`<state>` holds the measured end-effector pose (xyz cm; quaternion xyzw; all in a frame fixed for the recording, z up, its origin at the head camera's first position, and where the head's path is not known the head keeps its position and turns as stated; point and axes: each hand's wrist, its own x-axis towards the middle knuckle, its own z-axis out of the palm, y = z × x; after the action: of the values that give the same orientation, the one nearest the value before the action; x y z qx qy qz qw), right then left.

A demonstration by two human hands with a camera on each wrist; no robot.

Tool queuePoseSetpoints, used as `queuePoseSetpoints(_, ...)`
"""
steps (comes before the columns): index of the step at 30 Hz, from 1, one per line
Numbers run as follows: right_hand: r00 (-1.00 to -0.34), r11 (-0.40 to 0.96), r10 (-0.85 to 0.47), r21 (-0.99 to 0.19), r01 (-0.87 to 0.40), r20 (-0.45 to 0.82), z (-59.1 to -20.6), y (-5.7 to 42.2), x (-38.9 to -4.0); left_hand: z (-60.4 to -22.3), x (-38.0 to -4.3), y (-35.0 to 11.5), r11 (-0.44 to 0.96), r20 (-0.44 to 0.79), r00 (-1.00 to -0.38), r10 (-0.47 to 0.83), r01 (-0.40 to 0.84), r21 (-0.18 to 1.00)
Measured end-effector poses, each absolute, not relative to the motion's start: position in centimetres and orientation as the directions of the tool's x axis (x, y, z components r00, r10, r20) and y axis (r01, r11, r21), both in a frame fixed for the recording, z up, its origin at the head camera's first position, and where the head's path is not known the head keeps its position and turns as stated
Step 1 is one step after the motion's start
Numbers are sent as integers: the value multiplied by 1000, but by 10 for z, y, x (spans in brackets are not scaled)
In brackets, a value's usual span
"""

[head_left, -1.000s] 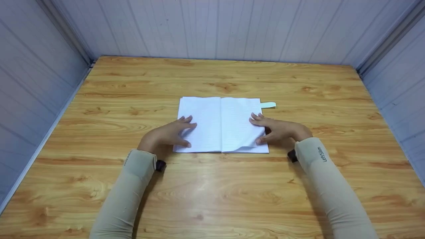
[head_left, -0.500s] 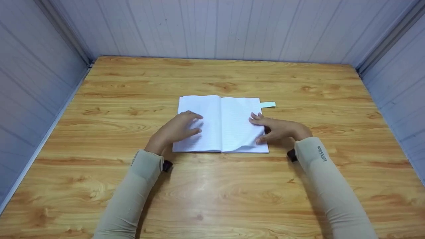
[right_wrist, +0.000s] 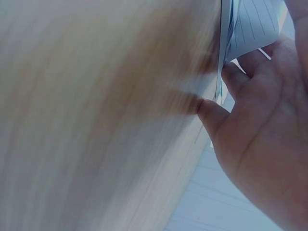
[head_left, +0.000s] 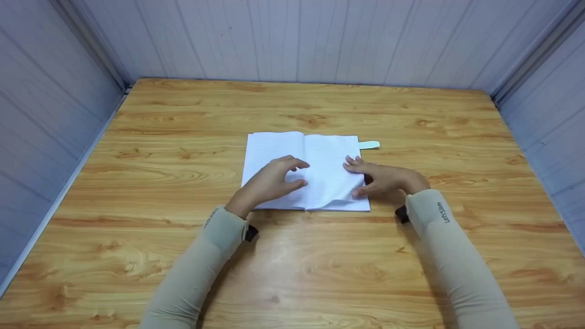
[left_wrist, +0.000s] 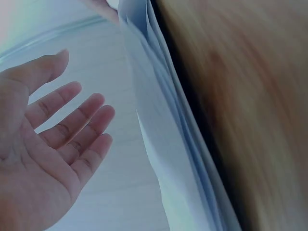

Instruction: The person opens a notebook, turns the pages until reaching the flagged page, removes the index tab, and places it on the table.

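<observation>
An open notebook [head_left: 329, 151] with lined white pages lies in the middle of the table. My left hand [head_left: 270, 182] hovers above its left page near the centre fold, holding nothing; the left wrist view shows the fingers [left_wrist: 91, 108] relaxed and apart from the thumb. At the right edge my right hand [head_left: 381, 177] holds the lower outer part of the top right page [right_wrist: 252, 29], whose corner bends up between thumb and fingers. In the right wrist view the other fingers lie along the notebook's edge, the smallest near the tabletop.
A pale green strip [head_left: 369, 145] sticks out from the notebook's upper right side. The wood-grain table [head_left: 292, 265] is bounded by white panel walls [head_left: 274, 41] at the back and sides. Both forearms wear beige sleeves with dark straps at the wrists.
My left hand has left the outer edge of the left page, lifted, and moved right toward the centre fold. The right hand and the bent page corner have stayed put.
</observation>
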<state>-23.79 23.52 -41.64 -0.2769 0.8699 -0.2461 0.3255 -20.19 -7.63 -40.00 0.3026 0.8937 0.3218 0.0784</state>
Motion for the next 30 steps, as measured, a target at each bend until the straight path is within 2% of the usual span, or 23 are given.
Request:
queuePoseSetpoints(9, -639, 733, -634, -602, -317, -435, -416, 235, -238, -403, -198, -46, 572, 39, -752, 658, 533, 624)
queuePoseSetpoints(23, -642, 748, -617, -593, -298, -455, -415, 233, -237, -409, -195, -24, 543, -9, -688, 726, 565, 621)
queuePoseSetpoints(30, -624, 700, -670, -623, -350, -402, -418, 234, -238, -413, -197, -14, 508, 20, -644, 765, 622, 596)
